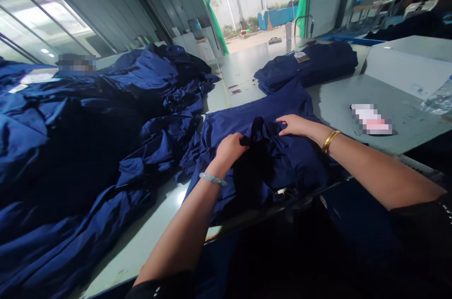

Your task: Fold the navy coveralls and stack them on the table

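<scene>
A dark navy garment (240,115) lies on the table in front of me, with a black bunched part, perhaps its collar or lining, raised in the middle. My left hand (231,148), with a pale bangle at the wrist, is closed on the edge of that bunched cloth. On the other side, my right hand (293,125) pinches the garment's fabric between thumb and fingers; a gold bracelet circles that wrist. Near the table's front edge a small white label (284,192) shows on the cloth.
A large heap of navy garments (148,148) covers the left side. Beyond my hands sits a folded navy stack (310,66) with a tag. To the right are a phone (372,120), a white box (406,66) and a clear plastic bottle (439,99) on the grey table (335,96).
</scene>
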Available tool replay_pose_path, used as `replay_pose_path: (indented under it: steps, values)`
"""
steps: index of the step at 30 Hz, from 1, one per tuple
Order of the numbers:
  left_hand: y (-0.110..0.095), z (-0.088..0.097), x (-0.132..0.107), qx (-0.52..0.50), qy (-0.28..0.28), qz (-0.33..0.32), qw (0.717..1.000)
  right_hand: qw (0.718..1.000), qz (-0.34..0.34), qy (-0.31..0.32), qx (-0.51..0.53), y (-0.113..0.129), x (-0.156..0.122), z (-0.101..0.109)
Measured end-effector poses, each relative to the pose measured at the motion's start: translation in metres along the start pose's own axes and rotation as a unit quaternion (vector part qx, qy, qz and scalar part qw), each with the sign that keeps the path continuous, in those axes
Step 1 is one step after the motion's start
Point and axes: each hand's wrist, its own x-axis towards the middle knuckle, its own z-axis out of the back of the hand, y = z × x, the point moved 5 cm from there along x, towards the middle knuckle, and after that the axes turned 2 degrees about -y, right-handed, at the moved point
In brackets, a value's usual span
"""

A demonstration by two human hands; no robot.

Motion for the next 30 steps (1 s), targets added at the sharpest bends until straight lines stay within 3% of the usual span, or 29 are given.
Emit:
replay_pose_path:
  steps: [2,5,8,10,13,16,19,24,27,30]
  values:
    - [-0.001,0.007,0.002,0.003,-0.043,-0.011,0.999,0.999,0.013,-0.038,0.014,0.003,0.002,0.008]
    - [-0.002,0.021,-0.005,-0.026,-0.145,-0.054,0.988,0.988,0.06,-0.144,0.007,0.007,-0.009,0.033]
    - [0.0,0.03,-0.027,-0.034,-0.201,-0.109,0.973,0.964,0.154,-0.214,-0.033,0.015,-0.043,0.055]
    - [0.002,0.031,-0.048,-0.009,-0.209,-0.145,0.967,0.95,0.209,-0.216,-0.083,0.02,-0.073,0.058]
    - [0.001,0.025,-0.081,0.034,-0.195,-0.196,0.96,0.934,0.25,-0.176,-0.186,0.022,-0.113,0.048]
    - [-0.001,0.012,-0.096,0.082,-0.138,-0.214,0.964,0.921,0.245,-0.144,-0.268,0.02,-0.135,0.032]
    - [-0.002,0.001,-0.094,0.111,-0.092,-0.214,0.966,0.924,0.213,-0.122,-0.295,0.02,-0.14,0.019]
    - [0.0,-0.002,-0.088,0.169,-0.078,-0.204,0.961,0.923,0.221,-0.091,-0.303,0.026,-0.142,0.005]
    - [0.01,-0.001,-0.09,0.207,-0.063,-0.182,0.959,0.921,0.21,-0.092,-0.314,0.015,-0.146,0.003]
    - [0.022,0.003,-0.088,0.158,-0.006,-0.169,0.973,0.932,0.205,-0.078,-0.288,0.004,-0.15,0.01]
